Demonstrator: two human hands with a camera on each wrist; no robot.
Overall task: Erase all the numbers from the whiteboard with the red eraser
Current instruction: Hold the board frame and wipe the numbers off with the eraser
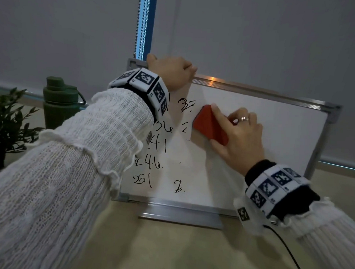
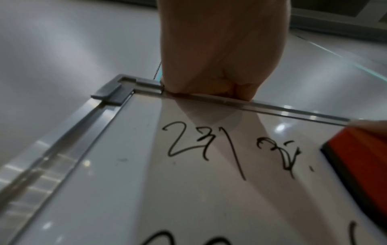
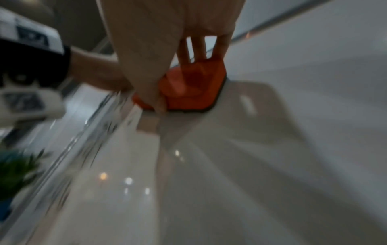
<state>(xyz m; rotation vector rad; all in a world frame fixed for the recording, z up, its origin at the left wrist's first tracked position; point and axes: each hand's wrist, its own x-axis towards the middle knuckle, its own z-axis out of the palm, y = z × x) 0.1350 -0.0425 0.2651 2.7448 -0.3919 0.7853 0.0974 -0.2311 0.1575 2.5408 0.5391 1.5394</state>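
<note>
A framed whiteboard (image 1: pixel 277 128) stands upright on the table. Black handwritten numbers (image 1: pixel 160 145) run down its left part, with smeared remnants (image 1: pixel 186 106) beside them. My left hand (image 1: pixel 172 73) grips the board's top frame near the left corner; in the left wrist view the left hand (image 2: pixel 220 54) curls over the frame (image 2: pixel 272 107) above the number 231 (image 2: pixel 201 145). My right hand (image 1: pixel 237 136) grips the red eraser (image 1: pixel 209 124), pressed flat on the board just right of the smears. The right wrist view is blurred and shows the right hand's fingers (image 3: pixel 196 49) on the eraser (image 3: pixel 188 89).
A green bottle (image 1: pixel 59 103) and a leafy plant (image 1: pixel 3 118) stand left of the board. The board's metal foot (image 1: pixel 179 215) rests on the beige table (image 1: pixel 164 255). A black cable (image 1: pixel 290 253) trails from my right wrist. Window blinds with a bead chain (image 1: pixel 139 20) hang behind.
</note>
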